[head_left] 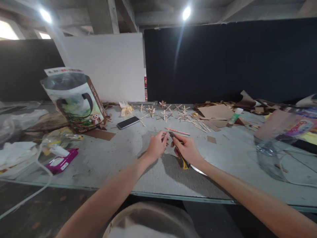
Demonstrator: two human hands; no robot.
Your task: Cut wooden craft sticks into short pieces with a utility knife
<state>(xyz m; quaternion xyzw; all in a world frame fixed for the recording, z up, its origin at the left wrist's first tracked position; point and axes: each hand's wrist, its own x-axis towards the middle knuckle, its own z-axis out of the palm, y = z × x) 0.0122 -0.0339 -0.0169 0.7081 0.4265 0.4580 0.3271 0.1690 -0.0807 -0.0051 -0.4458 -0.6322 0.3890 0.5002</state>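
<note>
Over the tabletop, the right hand grasps one yellow-and-dark tool; the left hand, fingers curled, has unclear contents. Beyond: one red pencil, one phone.

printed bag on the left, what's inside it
Through the open top of the printed bag, only its greyish inner lining shows; the front wall hides anything lower down.

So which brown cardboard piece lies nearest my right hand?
The small square piece, right of your right hand; larger pieces lie farther off, behind or by the printed bag.
</note>
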